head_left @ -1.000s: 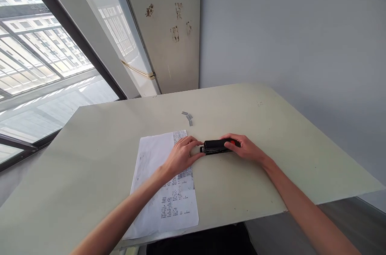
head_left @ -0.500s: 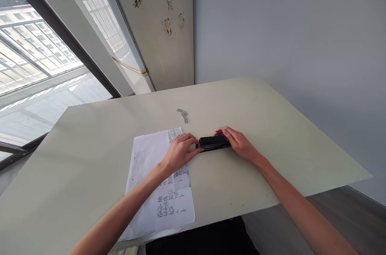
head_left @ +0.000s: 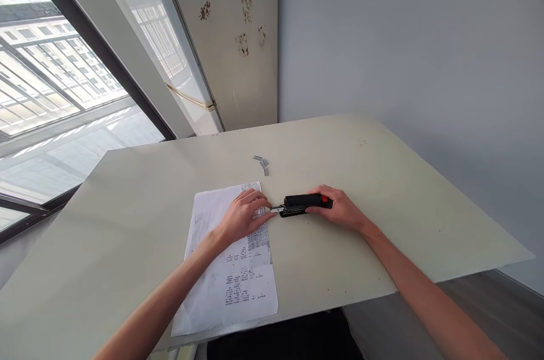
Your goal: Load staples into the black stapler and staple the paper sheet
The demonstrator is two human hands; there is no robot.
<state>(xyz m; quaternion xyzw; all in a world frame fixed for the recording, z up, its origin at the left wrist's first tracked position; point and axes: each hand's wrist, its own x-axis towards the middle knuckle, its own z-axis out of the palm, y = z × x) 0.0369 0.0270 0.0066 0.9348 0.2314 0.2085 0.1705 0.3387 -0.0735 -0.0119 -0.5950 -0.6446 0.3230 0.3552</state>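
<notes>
A black stapler [head_left: 302, 201] with a red patch near its right end lies on the pale table. My right hand [head_left: 338, 208] is wrapped round that right end, thumb on the near side. From the stapler's left end sticks out a metal staple tray [head_left: 277, 209]. My left hand [head_left: 247, 214] pinches the tray's outer tip between thumb and fingers, with the wrist over the printed paper sheets [head_left: 212, 280]. Several strips of staples [head_left: 264, 162] lie on the table beyond the paper.
The table [head_left: 340, 258] has its near edge just in front of my body. A grey wall [head_left: 403, 37] rises along the right, a white cabinet [head_left: 238, 82] stands at the back, and a window [head_left: 51, 65] is on the left.
My left hand has moved left, and the metal tray now protrudes from the stapler. My right hand has shifted its hold, so the red patch shows. The view has tilted slightly.
</notes>
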